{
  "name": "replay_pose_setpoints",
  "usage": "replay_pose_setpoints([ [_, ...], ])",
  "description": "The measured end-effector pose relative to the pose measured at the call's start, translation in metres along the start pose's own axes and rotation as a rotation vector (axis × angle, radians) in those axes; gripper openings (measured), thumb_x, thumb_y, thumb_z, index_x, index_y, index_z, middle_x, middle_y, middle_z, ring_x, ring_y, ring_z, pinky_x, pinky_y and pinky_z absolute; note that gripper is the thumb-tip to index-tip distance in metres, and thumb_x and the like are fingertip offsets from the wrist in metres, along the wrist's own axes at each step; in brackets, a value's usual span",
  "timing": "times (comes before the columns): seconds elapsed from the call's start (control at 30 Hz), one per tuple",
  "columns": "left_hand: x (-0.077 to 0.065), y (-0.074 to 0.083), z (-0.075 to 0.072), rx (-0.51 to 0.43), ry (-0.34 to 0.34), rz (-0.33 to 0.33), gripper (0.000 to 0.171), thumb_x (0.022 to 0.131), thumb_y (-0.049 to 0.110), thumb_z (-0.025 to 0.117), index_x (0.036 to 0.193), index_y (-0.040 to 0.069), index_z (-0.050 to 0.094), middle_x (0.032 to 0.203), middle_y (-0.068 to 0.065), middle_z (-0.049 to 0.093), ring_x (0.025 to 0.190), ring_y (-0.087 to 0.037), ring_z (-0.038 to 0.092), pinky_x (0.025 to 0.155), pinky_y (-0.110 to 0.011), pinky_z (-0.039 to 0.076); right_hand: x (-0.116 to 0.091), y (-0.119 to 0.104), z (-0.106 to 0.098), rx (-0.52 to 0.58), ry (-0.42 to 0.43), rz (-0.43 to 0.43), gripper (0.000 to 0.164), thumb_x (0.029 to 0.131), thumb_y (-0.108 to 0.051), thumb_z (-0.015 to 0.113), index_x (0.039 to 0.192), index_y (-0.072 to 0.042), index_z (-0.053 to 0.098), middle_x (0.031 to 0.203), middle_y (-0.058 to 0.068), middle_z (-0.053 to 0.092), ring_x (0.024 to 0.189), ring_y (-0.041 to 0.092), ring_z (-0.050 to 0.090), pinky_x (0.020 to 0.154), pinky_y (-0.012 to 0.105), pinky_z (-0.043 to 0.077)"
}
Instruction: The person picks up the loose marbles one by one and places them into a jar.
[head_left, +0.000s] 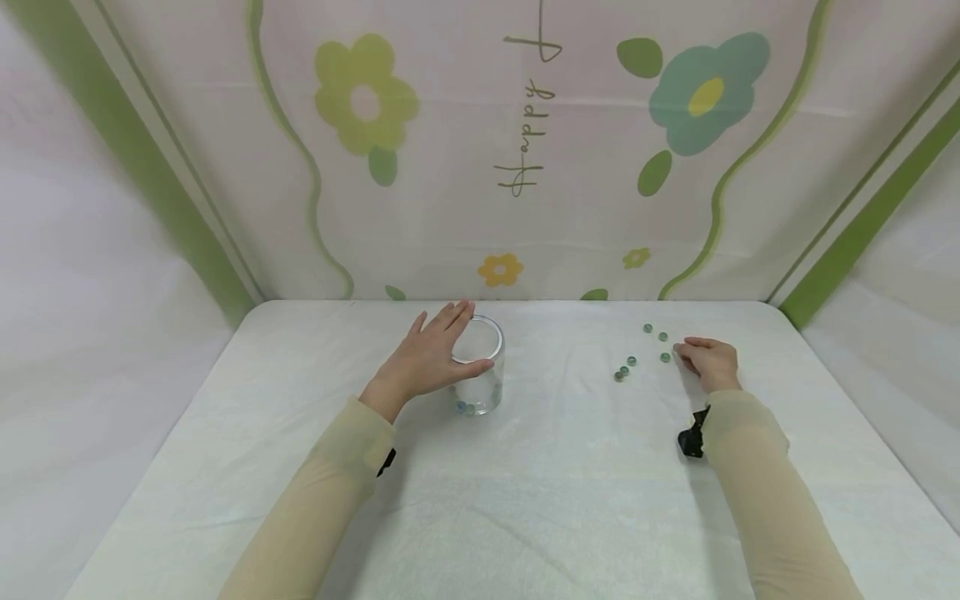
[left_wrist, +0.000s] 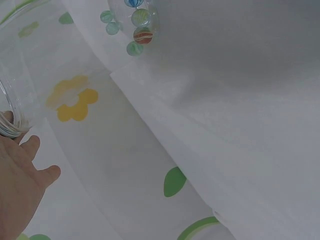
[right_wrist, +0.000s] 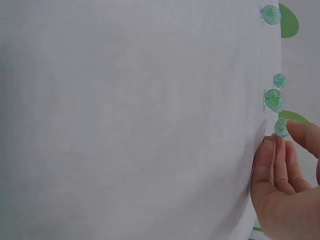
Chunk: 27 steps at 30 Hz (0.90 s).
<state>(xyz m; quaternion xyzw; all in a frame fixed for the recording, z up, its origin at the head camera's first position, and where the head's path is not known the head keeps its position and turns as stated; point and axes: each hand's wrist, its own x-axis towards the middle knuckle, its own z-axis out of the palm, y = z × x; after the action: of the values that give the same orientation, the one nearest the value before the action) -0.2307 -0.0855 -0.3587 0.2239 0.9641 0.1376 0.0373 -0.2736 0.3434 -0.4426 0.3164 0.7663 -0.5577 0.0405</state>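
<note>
A clear glass jar (head_left: 491,392) stands upright on the white-covered table, left of the middle. My left hand (head_left: 431,354) holds it near the rim, the thumb in front and the fingers at the far left side. Through the glass, several marbles show at the bottom, among them a blue marble (left_wrist: 134,2) and a red-streaked marble (left_wrist: 142,35). At the right, my right hand (head_left: 711,362) is low over the table, its fingertips pinching a clear green marble (right_wrist: 280,128). Close by lie several loose marbles, including a green marble (head_left: 664,357) just left of the fingertips.
A second loose group, with a dark green marble (head_left: 618,377), lies between the jar and the right hand. Behind the table's far edge hangs a flowered curtain (head_left: 442,217). White fabric walls (head_left: 97,275) stand at both sides.
</note>
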Motion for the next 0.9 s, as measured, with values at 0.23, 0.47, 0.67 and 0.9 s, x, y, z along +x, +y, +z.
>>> replay_pose_setpoints([
  [0.23, 0.000, 0.000, -0.001, -0.002, -0.001, -0.001, 0.092, 0.088, 0.068, 0.046, 0.155, 0.017, 0.010, 0.162, 0.002, 0.013, 0.151, -0.019, 0.012, 0.122, -0.053, 0.007, -0.010, -0.009, -0.010, 0.174, -0.127, 0.011, 0.063, 0.094, -0.021, 0.059, 0.149, -0.008, 0.032, 0.095, -0.013, 0.050, 0.080, -0.007, 0.054, 0.078, 0.009, 0.051],
  [0.47, 0.000, -0.001, -0.001, -0.006, 0.001, -0.002, 0.093, 0.088, 0.068, 0.046, 0.155, 0.016, 0.010, 0.162, 0.001, 0.014, 0.151, -0.020, 0.012, 0.122, -0.053, 0.007, -0.024, -0.027, -0.010, 0.456, -0.284, 0.010, 0.043, 0.090, -0.006, 0.062, 0.131, -0.010, 0.048, 0.079, -0.012, 0.062, 0.075, -0.002, 0.063, 0.081, 0.012, 0.054],
  [0.67, 0.000, 0.000, -0.001, -0.005, -0.003, 0.001, 0.093, 0.088, 0.068, 0.046, 0.155, 0.016, 0.010, 0.162, 0.000, 0.014, 0.151, -0.020, 0.013, 0.122, -0.053, 0.007, -0.044, -0.046, -0.001, 0.451, -0.369, -0.011, 0.024, 0.092, -0.004, 0.059, 0.112, -0.013, 0.051, 0.078, -0.010, 0.066, 0.079, 0.000, 0.065, 0.091, 0.015, 0.051],
  [0.9, -0.001, 0.001, -0.001, -0.011, -0.008, -0.001, 0.092, 0.088, 0.067, 0.047, 0.155, 0.016, 0.010, 0.162, 0.000, 0.013, 0.151, -0.021, 0.012, 0.122, -0.054, 0.007, -0.064, -0.067, 0.020, 0.448, -0.461, -0.084, 0.041, 0.093, -0.004, 0.057, 0.131, -0.007, 0.043, 0.091, -0.007, 0.063, 0.083, 0.000, 0.065, 0.095, 0.015, 0.049],
])
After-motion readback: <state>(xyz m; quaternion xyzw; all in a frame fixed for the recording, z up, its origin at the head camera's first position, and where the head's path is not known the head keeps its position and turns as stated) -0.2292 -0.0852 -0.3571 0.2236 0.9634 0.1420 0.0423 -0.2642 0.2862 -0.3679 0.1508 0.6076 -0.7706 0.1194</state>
